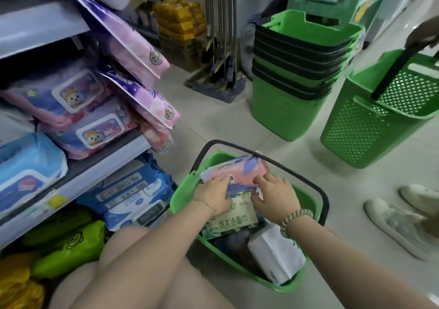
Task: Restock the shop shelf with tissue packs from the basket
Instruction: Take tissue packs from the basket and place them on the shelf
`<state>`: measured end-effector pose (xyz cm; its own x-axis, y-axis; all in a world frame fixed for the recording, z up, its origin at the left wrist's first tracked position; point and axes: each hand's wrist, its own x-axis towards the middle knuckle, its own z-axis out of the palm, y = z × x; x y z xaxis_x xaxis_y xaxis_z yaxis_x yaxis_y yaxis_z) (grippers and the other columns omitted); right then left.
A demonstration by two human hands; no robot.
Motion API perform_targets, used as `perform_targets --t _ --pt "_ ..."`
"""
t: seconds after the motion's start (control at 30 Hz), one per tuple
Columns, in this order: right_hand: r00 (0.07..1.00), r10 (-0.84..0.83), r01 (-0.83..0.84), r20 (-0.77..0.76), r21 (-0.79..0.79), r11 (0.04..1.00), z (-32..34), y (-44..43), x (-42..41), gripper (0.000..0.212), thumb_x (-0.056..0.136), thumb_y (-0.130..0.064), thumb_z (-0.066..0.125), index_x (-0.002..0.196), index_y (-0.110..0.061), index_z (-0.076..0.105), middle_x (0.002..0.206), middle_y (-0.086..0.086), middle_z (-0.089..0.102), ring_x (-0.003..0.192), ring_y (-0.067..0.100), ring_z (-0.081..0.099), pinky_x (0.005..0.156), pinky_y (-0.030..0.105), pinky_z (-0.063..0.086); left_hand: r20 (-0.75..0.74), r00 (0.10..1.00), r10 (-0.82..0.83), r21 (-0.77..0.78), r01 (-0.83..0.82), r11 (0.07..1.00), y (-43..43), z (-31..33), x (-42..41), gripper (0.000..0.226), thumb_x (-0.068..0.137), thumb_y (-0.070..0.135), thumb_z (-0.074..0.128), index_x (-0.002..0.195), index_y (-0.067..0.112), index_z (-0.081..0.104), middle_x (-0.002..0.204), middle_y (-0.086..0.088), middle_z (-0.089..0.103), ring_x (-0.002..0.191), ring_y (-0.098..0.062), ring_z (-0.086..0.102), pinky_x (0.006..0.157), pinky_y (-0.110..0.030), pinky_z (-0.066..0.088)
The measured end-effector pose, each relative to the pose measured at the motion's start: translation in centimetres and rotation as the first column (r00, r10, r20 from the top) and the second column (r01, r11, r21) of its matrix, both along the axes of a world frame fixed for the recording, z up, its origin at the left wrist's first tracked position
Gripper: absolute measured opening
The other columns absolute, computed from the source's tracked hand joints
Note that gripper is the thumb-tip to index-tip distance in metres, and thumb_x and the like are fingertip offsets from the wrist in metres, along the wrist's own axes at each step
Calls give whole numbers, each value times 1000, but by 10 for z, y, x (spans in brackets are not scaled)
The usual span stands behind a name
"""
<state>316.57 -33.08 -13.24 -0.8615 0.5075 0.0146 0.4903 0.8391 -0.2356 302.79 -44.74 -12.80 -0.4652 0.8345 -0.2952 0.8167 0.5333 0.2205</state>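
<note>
A green basket (306, 198) with a black handle stands on the floor in front of me. In it lie a pink and blue tissue pack (240, 171), a cream and green pack (234, 218) under it, and a white pack (275, 254) nearer me. My left hand (212, 195) grips the pink pack's left end. My right hand (275, 194) holds its right end. The pack sits tilted at the basket's rim. The shop shelf (99, 166) is to the left, stocked with wipes and tissue packs.
Pink and purple packs (133, 45) hang out over the shelf edge above the basket. A stack of green baskets (292, 75) stands behind. Another green basket (370, 123), held by a second person, is on the right, with that person's white shoes (399, 223) on the floor.
</note>
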Motion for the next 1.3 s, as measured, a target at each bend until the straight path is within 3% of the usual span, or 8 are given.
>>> perform_targets --t 0.23,0.4,0.5,0.57,0.67,0.87,1.13,1.3 --pt "978 -92 114 188 -109 987 -39 -1 8 26 90 -37 42 107 -21 51 109 0 57 104 23 54 86 34 41 146 926 348 -83 -339 937 0 -46 -5 38 86 29 51 122 20 49 108 -4 61 91 -24 63 72 -33 54" --pt "935 -195 274 296 -256 927 -53 2 11 40 89 -41 42 122 -19 44 97 1 59 84 20 58 73 31 49 286 701 654 -111 -654 749 -8 -78 -16 35 81 23 54 114 11 58 92 -6 65 70 -20 61 55 -28 51" --pt "925 -206 311 319 -326 893 -59 5 8 38 87 -40 45 120 -20 44 87 -1 60 70 16 58 56 28 49 361 563 744 -143 -755 640 -12 -98 -20 42 78 21 59 115 2 55 103 -11 64 72 -23 63 47 -28 50" --pt "918 -175 307 355 -360 881 -59 7 4 27 89 -37 48 110 -19 46 86 -1 61 67 12 56 50 24 42 398 488 777 -166 -795 584 -14 -100 -20 51 78 27 59 121 1 53 109 -15 63 77 -26 63 52 -30 51" --pt "915 -143 303 378 -410 860 -59 6 -4 19 89 -36 54 94 -20 46 87 0 61 72 13 58 60 26 49 473 406 782 -244 -792 559 -17 -95 -20 26 89 24 55 107 4 56 87 -8 62 63 -18 55 48 -25 39" --pt "910 -205 364 361 -456 812 -61 2 -16 36 86 -38 59 104 -10 47 82 0 59 67 10 56 55 25 48 546 280 790 -332 -793 511 -18 -102 -27 19 89 21 52 95 3 52 73 -5 52 64 -17 49 60 -26 38" --pt "915 -226 372 335 -485 791 -50 0 -19 29 91 -40 55 84 -13 48 72 -1 52 57 9 48 53 24 43 607 196 770 -356 -800 484 -13 -93 -24 17 85 23 55 75 10 49 74 -6 49 66 -19 47 57 -25 37" --pt "913 -273 394 304 -476 786 -42 1 -14 34 91 -45 55 82 -14 46 70 -2 52 56 9 46 48 23 34 662 126 739 -346 -823 451 -16 -82 -23 34 81 46 59 82 12 59 89 -9 65 80 -24 62 69 -28 48"
